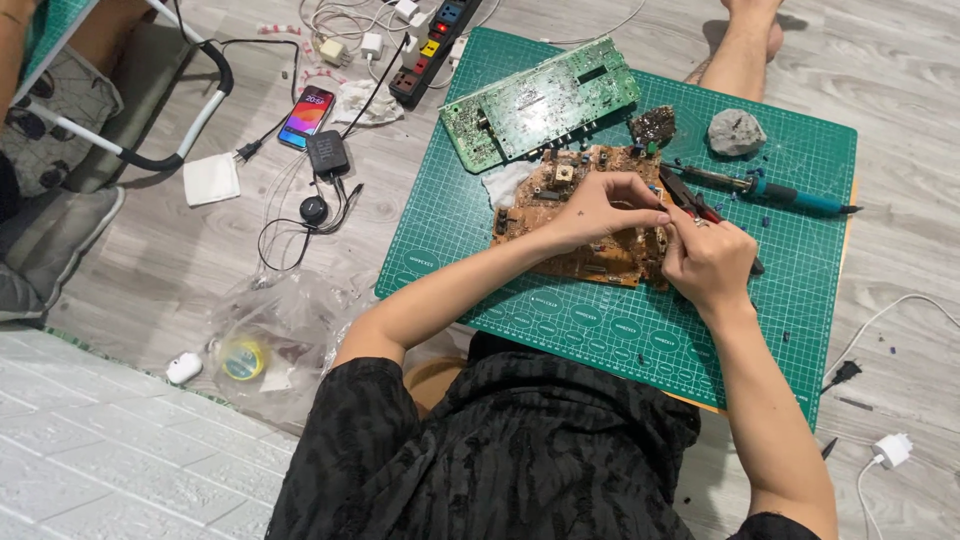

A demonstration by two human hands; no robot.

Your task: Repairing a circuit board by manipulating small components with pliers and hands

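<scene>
Resting on brown circuit board [580,225]: left hand [600,205], fingers curled, pinching something too small to tell | right hand [705,260] at board's right edge, gripping pliers [690,200]

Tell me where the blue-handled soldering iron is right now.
In the head view, the blue-handled soldering iron lies on the green cutting mat, toward its right side, just below the grey lumpy stone and beyond the right hand.

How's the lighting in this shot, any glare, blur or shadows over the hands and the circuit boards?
Head view: even, soft light and sharp focus on the left hand, right hand and brown circuit board; slight glare whitens the green circuit board; only faint shadows on the cutting mat.
</scene>
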